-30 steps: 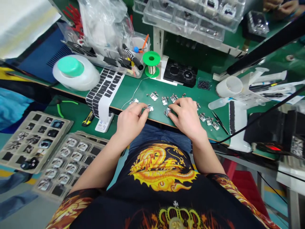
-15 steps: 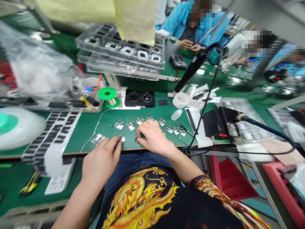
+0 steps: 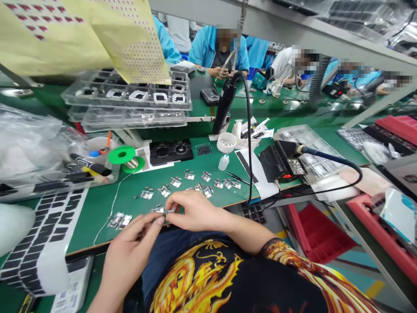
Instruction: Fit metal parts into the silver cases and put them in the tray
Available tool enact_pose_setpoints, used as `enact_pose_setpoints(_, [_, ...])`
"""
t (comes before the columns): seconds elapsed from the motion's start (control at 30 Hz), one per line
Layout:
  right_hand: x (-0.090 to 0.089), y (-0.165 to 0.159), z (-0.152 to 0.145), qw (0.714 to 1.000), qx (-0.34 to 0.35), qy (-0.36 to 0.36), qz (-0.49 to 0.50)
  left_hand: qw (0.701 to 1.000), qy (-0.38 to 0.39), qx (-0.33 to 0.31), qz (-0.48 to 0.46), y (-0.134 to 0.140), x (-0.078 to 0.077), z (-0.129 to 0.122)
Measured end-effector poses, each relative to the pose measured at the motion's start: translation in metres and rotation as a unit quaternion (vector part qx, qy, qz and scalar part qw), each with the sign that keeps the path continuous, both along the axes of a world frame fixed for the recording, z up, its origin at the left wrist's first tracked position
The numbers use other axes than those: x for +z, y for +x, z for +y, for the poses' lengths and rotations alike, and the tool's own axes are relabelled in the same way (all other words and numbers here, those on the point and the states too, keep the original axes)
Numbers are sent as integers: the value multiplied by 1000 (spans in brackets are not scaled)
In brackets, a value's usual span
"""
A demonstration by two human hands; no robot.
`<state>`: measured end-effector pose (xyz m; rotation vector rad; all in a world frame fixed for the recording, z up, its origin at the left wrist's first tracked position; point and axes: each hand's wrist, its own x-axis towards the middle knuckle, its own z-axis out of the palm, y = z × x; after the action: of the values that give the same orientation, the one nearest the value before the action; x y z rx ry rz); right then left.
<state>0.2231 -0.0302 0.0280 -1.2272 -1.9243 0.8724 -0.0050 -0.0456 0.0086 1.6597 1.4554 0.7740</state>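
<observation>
My left hand (image 3: 130, 241) and my right hand (image 3: 192, 211) meet at the front edge of the green bench, fingertips almost touching. Both pinch at a small dark and silvery electronic part (image 3: 169, 211), mostly covered by the fingers. Just behind the fingertips lies another silvery part (image 3: 157, 209). Beyond my hands, several similar small electronic modules (image 3: 147, 194) are spread over the mat, some with dark round bits on top. A tight cluster of silvery modules (image 3: 120, 221) sits left of my left hand.
A green solder spool (image 3: 122, 155), black fixture (image 3: 171, 151), white cup (image 3: 227, 142), small bottle (image 3: 223, 162) and tweezers (image 3: 237, 177) stand behind. A black device (image 3: 282, 163) with a cable is to the right. Stacked clear trays (image 3: 130, 98) rise at back left. Co-workers sit opposite.
My right hand has come left to my left hand, and their fingertips now meet at the small part. The view has shifted, with the bench appearing lower and further left.
</observation>
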Motion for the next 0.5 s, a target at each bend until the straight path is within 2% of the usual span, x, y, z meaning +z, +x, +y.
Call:
enact_pose_setpoints(0.23, [-3, -16, -2, 999, -36, 41, 5, 999, -30, 33, 8, -9, -6, -2])
enact_pose_setpoints(0.33, [-9, -21, -4, 997, -48, 64, 3, 999, -23, 24, 8, -12, -7, -4])
enact_pose_setpoints(0.5, [-17, -22, -6, 997, -45, 65, 21, 999, -23, 41, 25, -8, 3, -4])
